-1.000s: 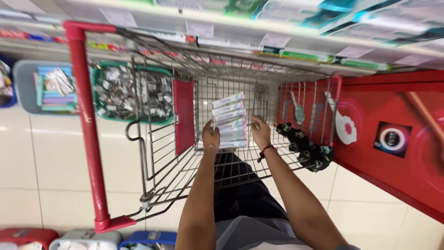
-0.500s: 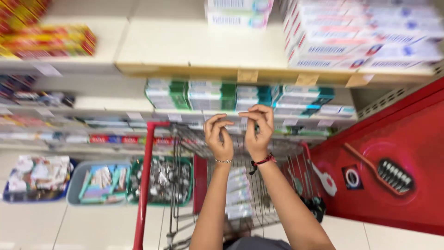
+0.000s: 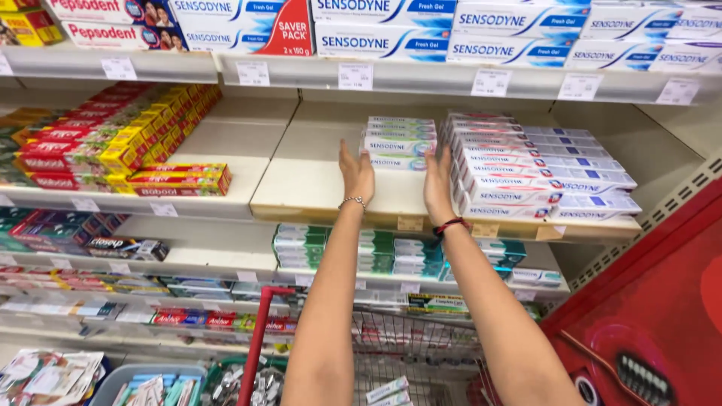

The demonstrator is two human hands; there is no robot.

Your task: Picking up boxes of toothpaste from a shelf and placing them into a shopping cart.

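Note:
A small stack of white toothpaste boxes [image 3: 399,141] rests on the wooden shelf [image 3: 316,197] at about head height. My left hand [image 3: 356,174] lies flat against the stack's left side, a thin bracelet on the wrist. On the stack's right side is my right hand [image 3: 438,186], palm inward, a red band on the wrist. The boxes are clamped between the two palms. Both arms stretch up and forward over a red wire shopping cart [image 3: 258,340].
A larger pile of white and blue boxes [image 3: 543,174] stands just right of my right hand. Red and yellow boxes [image 3: 154,143] fill the shelf to the left. Green boxes [image 3: 391,256] sit one shelf lower. A red display [image 3: 654,316] is at the right, and more boxes [image 3: 387,391] lie in the cart.
My hands lifted the stack of boxes out of the cart, raised it, and now press it onto the shelf. The view tilted up from cart to shelves.

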